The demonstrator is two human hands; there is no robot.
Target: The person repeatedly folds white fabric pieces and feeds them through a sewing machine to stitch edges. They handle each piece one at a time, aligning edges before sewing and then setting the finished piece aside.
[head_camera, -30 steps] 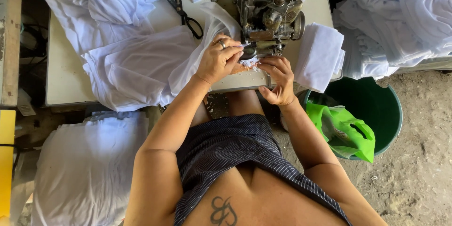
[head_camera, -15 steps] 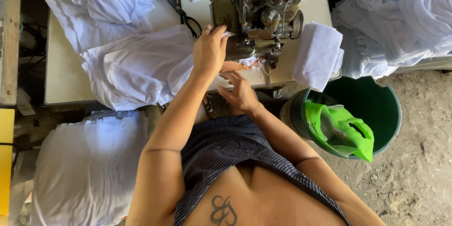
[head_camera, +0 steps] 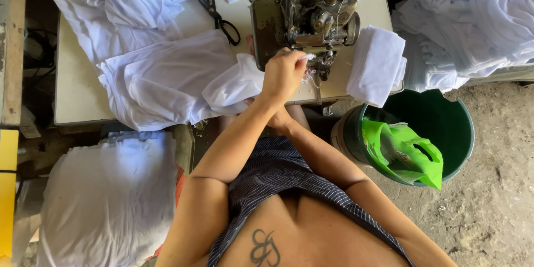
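Observation:
My left hand [head_camera: 282, 75] reaches to the front of an old metal sewing machine [head_camera: 311, 14]. Its fingertips pinch a small bit of white fabric [head_camera: 307, 57] beside the needle area. A larger piece of white cloth [head_camera: 167, 78] lies bunched on the table left of that hand and trails under it. My right hand [head_camera: 278, 115] lies low at the table's front edge, tucked under my left wrist. Most of it is hidden, so I cannot see its fingers or whether it holds anything.
Black scissors [head_camera: 218, 12] lie on the table [head_camera: 75, 92] left of the machine. A folded white stack [head_camera: 377, 64] hangs off the right corner. A green bucket [head_camera: 445, 114] with a green bag [head_camera: 403, 150] stands to the right. White cloth piles lie around.
My right hand has pulled back from the right of the machine to beneath my left wrist. My left hand has shifted up to the needle area and pinched the fabric.

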